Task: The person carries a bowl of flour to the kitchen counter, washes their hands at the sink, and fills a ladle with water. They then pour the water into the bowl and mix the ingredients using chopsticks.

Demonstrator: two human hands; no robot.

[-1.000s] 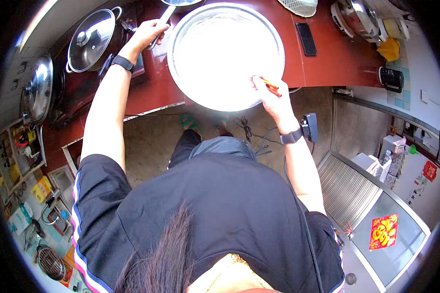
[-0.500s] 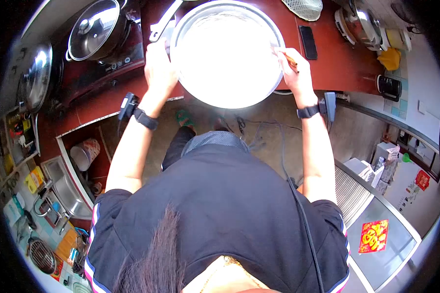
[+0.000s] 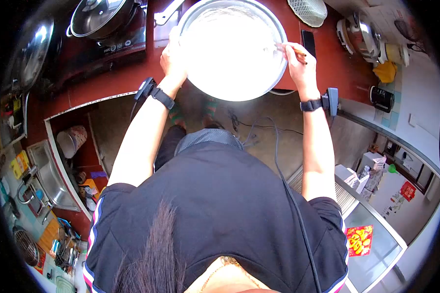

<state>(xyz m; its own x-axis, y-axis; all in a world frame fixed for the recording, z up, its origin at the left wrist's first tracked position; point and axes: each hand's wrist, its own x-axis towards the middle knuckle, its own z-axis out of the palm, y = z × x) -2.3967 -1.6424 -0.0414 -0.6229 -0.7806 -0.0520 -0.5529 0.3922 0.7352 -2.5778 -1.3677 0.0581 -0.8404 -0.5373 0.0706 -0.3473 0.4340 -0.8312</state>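
Observation:
A large round metal basin point(image 3: 277, 23) is in front of me at the counter's edge, its inside washed out to bright white, so its contents cannot be made out. At its left side my left hand point(image 3: 172, 61) grips the rim, with part of the fingers lost in the glare. My right hand point(image 3: 301, 66) is closed around a pair of brown chopsticks point(image 3: 301, 52) at the basin's right rim. Their other ends point into the basin and fade into the glare.
A lidded pot point(image 3: 99, 22) stands on the cooktop point(image 3: 117, 48) at left. A dark phone point(image 3: 308, 43) and a pale mesh basket point(image 3: 309, 10) lie right of the basin. A black cup point(image 3: 380, 98) is farther right. Cables point(image 3: 274, 128) trail across the floor below.
The view has shifted, and the counter sits slightly higher in it. My left hand has moved a little right along with the basin. My right hand still holds the chopsticks, now turned slightly.

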